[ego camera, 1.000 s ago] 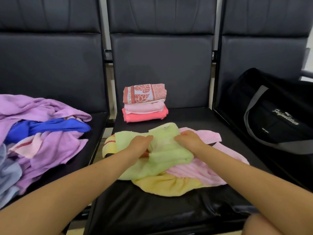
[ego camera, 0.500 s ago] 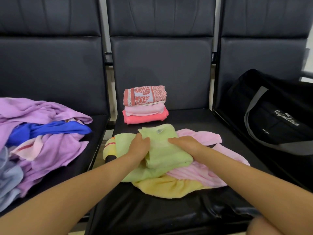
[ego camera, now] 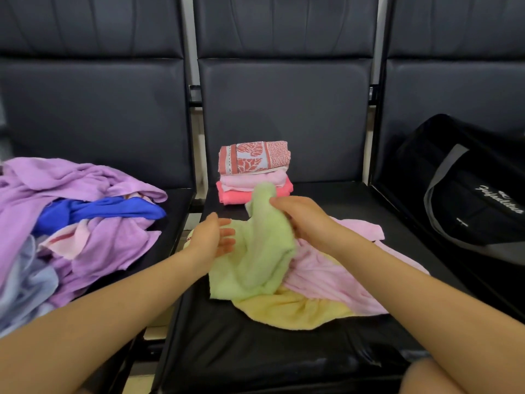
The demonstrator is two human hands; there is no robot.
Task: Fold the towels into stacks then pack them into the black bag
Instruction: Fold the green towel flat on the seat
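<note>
A: What's far L of the left hand (ego camera: 213,237)?
B: Unfolded pile (ego camera: 71,223) on the L seat – purple, blue, pale blue, bit of pink, all tangled.
A: And the L hand itself?
B: Fingers straight & spread, palm facing R, holding nothing. Fingertips touch or nearly touch the green towel (ego camera: 255,257); can't tell which.
A: Green towel is where?
B: Btwn both hands on the middle seat (ego camera: 255,351), top end lifted. It lies over a yellow towel (ego camera: 287,311) & a pink towel (ego camera: 326,277), both loose.
A: R hand?
B: The right hand (ego camera: 306,220) grips the green towel's raised end, fingers curled round it.
A: Beyond the hands?
B: Folded stack (ego camera: 252,172) at the seat back – patterned coral on top, pale pink, coral-pink at bottom.
A: Bag?
B: Black bag (ego camera: 468,200) on the R seat, well R of the R hand, grey straps, white script on the side.
</note>
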